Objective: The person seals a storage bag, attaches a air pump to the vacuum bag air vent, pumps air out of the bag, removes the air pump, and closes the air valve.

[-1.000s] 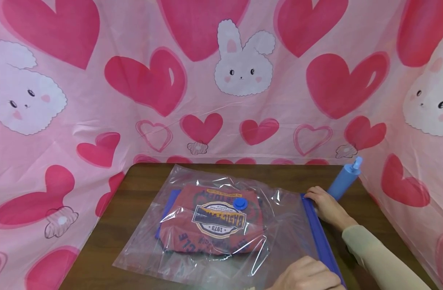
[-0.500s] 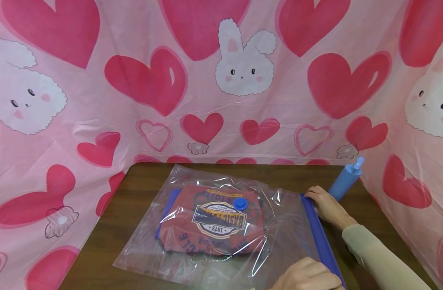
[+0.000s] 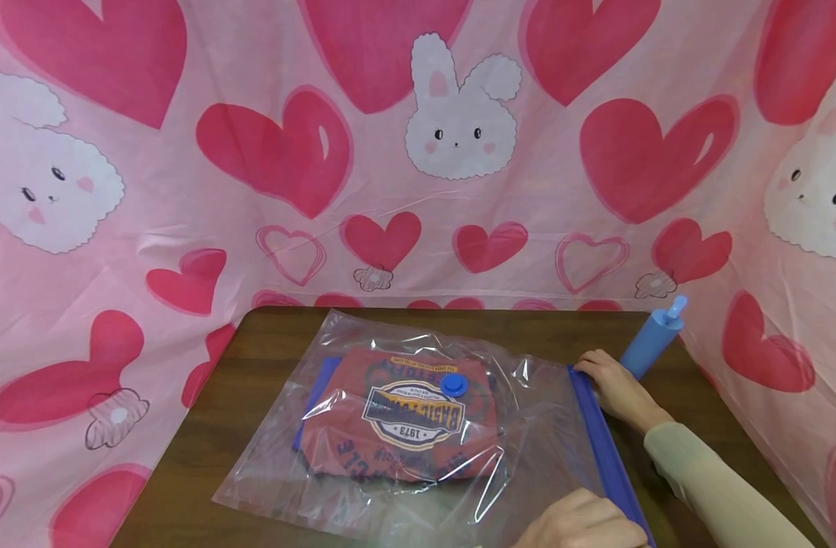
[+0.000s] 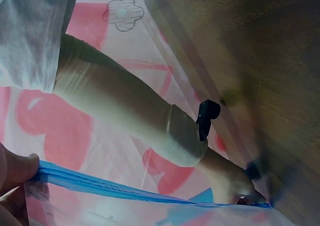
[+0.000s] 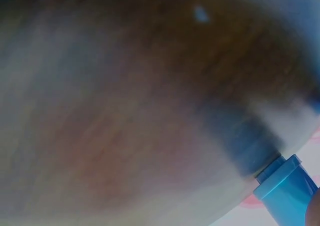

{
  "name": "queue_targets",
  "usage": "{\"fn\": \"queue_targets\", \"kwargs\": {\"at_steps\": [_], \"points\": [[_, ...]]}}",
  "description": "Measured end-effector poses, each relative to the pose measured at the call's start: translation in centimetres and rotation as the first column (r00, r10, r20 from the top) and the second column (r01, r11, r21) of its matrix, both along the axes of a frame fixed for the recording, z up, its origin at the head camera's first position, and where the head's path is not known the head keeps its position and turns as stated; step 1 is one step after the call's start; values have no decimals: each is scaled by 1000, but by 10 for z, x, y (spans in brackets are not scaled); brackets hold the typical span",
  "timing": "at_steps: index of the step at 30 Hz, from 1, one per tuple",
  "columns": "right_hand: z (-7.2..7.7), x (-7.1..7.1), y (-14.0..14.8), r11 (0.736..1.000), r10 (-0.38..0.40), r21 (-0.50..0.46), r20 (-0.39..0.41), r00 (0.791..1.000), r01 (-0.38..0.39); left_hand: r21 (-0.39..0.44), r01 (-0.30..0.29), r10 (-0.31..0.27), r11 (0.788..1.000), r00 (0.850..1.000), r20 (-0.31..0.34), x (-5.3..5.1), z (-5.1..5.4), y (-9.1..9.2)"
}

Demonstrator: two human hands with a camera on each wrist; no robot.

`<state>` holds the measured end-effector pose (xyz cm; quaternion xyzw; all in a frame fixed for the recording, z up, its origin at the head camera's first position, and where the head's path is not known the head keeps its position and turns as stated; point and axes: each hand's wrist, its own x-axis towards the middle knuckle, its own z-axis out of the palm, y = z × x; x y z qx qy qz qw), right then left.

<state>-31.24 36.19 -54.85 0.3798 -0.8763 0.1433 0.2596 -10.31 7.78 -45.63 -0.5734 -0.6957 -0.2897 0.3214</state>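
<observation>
A clear bag (image 3: 267,472) lies flat with a folded red garment (image 3: 349,411) inside, blue material showing at its left side. A round blue valve (image 3: 454,385) sits on top. The bag's blue edge strip (image 3: 605,449) runs down its right side. My right hand (image 3: 612,388) pinches the strip's far end. Near the front, my left hand (image 3: 582,524) grips the other end; in the left wrist view, the left thumb and fingers (image 4: 17,173) pinch the blue strip (image 4: 120,188), and the right hand (image 4: 232,186) is at its far end.
A blue pump cylinder (image 3: 646,342) stands tilted just beyond the right hand, also visible in the right wrist view as a blue cylinder (image 5: 287,193). The brown table (image 3: 212,426) is surrounded by pink cloth (image 3: 383,183) printed with hearts and rabbits.
</observation>
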Motion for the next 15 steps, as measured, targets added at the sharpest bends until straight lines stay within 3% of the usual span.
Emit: {"fn": "queue_targets", "kwargs": {"at_steps": [8, 11, 15], "points": [[-4, 5, 0, 1000, -8, -16, -22, 1000, 7, -26, -26, 25, 999, 999, -20, 0, -3, 2], [-5, 7, 1, 999, -48, -22, 1, 999, 48, -32, -25, 25, 999, 1000, -5, 2, -4, 3], [-4, 12, 1, 995, -93, -26, 54, 994, 94, -52, -53, 50, 997, 998, -43, 2, -6, 2]]}}
